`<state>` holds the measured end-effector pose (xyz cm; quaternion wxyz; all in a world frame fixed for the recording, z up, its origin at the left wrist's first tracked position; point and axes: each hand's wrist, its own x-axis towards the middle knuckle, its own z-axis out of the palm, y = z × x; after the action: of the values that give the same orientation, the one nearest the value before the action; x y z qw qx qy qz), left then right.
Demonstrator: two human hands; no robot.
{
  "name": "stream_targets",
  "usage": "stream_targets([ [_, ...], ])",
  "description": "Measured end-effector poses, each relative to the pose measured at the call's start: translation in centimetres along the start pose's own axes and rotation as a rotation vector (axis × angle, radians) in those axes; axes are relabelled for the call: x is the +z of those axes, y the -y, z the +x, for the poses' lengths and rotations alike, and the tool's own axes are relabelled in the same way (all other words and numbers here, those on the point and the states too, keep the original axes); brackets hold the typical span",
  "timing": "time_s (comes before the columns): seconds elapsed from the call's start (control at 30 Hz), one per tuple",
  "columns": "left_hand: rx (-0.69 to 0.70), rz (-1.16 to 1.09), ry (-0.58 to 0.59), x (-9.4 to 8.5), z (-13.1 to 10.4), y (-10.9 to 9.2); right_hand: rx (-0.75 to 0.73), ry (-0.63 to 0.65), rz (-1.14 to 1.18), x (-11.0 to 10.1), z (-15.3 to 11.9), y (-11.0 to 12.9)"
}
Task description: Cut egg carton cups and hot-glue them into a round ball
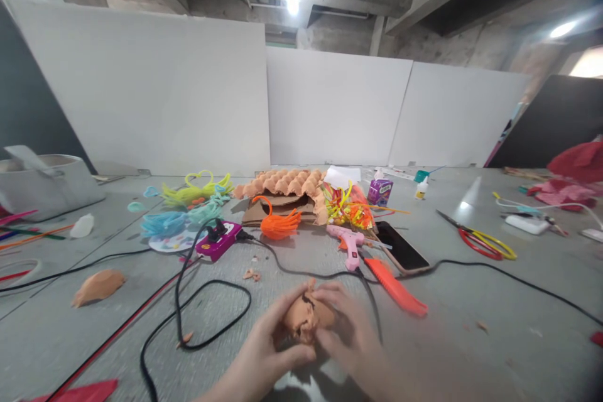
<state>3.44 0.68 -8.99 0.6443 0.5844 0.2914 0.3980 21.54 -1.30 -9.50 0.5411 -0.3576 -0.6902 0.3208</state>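
Observation:
Near the front middle of the table, a small orange-tan piece of painted egg carton (308, 315) with torn edges and a dark gap in it sits between my hands. My left hand (273, 342) curls round its left side, with the thumb at the lower edge. From the right, my right hand (351, 330) closes on it, fingers over the top and thumb at the front. Another tan carton piece (98, 287) lies apart at the left. Beyond my hands are a pink glue gun (349, 244) and an orange pipe-cleaner bundle (279, 226).
Black cables loop from a purple power strip (220, 240) across the table. An orange-handled cutter (396, 287), a phone (400, 248) and scissors (480, 242) lie to the right. Behind stand a large tan egg-carton form (287, 185) and white panels (339, 107).

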Motion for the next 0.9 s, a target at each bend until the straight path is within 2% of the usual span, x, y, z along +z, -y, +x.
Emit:
stream_targets([
  [0.07, -0.023, -0.033, 0.043, 0.1, -0.2, 0.1, -0.013, -0.014, 0.01, 0.0, -0.1, 0.0],
  [0.2, -0.05, -0.036, 0.004, 0.2, -0.2, 0.0, -0.009, -0.027, 0.001, -0.1, 0.0, 0.4],
  [0.4, -0.009, 0.153, -0.035, -0.3, 0.1, 0.2, 0.031, 0.01, 0.014, 0.0, 0.3, 0.8],
  [0.57, -0.035, 0.069, 0.053, -0.3, -0.4, 0.4, 0.087, 0.058, 0.153, 0.2, 0.2, 0.2],
  [0.7, -0.094, 0.048, 0.079, 0.1, -0.5, -0.1, 0.064, 0.079, 0.141, 0.4, 0.0, -0.5],
  [0.8, -0.088, 0.127, 0.068, 0.4, -0.5, -0.7, 0.019, 0.079, 0.089, 0.5, 0.0, -0.5],
  [0.9, -0.029, 0.304, 0.01, 0.5, -0.6, -1.0, -0.046, 0.05, 0.034, 0.3, -0.1, 0.1],
])
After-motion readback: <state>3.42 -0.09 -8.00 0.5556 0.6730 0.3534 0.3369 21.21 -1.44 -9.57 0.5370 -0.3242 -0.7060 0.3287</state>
